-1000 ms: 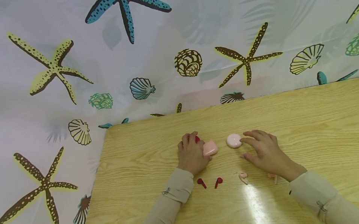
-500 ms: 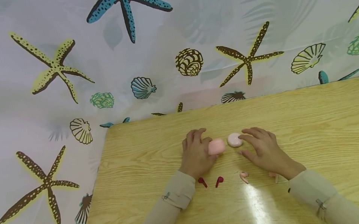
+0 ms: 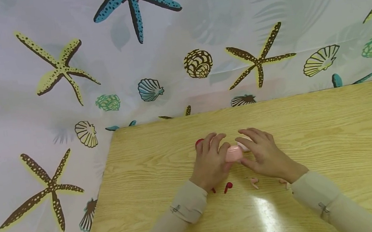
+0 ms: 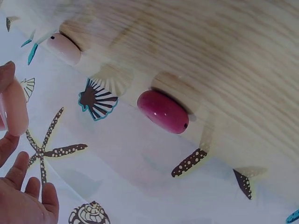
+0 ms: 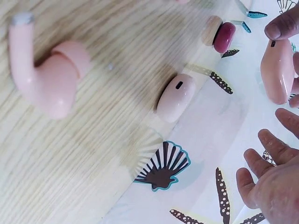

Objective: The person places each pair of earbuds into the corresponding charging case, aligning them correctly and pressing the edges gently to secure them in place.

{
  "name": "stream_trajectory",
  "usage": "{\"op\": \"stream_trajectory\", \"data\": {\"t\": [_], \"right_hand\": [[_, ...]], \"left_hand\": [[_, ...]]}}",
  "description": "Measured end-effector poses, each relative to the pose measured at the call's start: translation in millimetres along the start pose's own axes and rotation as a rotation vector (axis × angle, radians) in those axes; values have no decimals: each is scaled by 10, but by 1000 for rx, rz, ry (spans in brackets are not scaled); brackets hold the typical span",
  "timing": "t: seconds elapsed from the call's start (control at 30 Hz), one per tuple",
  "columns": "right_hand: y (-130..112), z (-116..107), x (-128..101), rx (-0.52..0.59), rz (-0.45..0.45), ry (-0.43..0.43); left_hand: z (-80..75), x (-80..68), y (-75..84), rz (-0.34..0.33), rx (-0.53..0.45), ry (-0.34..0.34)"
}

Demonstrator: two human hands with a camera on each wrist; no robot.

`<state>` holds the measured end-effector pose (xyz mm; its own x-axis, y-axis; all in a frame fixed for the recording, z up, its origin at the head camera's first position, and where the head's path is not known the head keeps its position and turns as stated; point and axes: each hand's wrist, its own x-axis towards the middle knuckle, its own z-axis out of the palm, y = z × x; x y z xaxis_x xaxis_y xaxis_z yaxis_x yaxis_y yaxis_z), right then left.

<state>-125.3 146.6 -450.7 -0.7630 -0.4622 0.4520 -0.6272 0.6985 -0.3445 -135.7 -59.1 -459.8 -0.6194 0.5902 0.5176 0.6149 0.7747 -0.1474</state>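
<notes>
My left hand (image 3: pixel 210 163) holds a pink earbud case (image 3: pixel 234 153) between thumb and fingers, raised over the table. My right hand (image 3: pixel 265 152) is at the case's right side, its thumb (image 5: pixel 282 24) at one end and its other fingers spread apart. Behind the right fingers, a pale pink earbud case (image 5: pixel 176 98) sits partly hidden in the head view. A deep red earbud case (image 4: pixel 163 112) stands beyond the left hand, mostly covered by it from above.
Nearer the body lie red earbuds (image 3: pixel 228 186), one partly under the left wrist, and pink earbuds (image 3: pixel 254 182), one close by the right wrist. The wood-grain table (image 3: pixel 148 148) ends at a cloth (image 3: pixel 164 56) printed with starfish and shells.
The left hand has carried the pink case to the right, toward the right hand, uncovering part of the red case. The right hand has shifted left, over the pale pink case.
</notes>
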Motion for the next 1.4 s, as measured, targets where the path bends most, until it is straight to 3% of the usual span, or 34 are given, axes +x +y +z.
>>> {"op": "stream_trajectory", "data": {"t": [0.2, 0.6, 0.73, 0.8, 0.9, 1.07, 1.2, 1.3, 1.4], "right_hand": [[-16, 18, 14, -38, -48, -6], [-19, 44, 9, -105, -143, 61], [-14, 33, 13, -93, -165, 70], [-11, 28, 15, -89, -178, 81], [3, 27, 14, -96, -187, 109], [22, 24, 10, -97, -195, 140], [36, 26, 3, -72, -206, 147], [38, 30, 5, -59, -214, 157], [28, 37, 14, -59, -222, 161]], "left_hand": [[-23, 9, 31, 47, 37, 29], [-56, 31, 72, 32, 54, 22], [-61, 31, 71, 13, 1, -6], [-63, 30, 60, -26, -92, -41], [-58, 28, 26, -141, -331, -124], [-27, -3, -33, -474, -818, -296], [3, -41, -33, -723, -1116, -397], [28, -59, 3, -831, -1293, -420], [48, -69, 45, -869, -1409, -400]]}}
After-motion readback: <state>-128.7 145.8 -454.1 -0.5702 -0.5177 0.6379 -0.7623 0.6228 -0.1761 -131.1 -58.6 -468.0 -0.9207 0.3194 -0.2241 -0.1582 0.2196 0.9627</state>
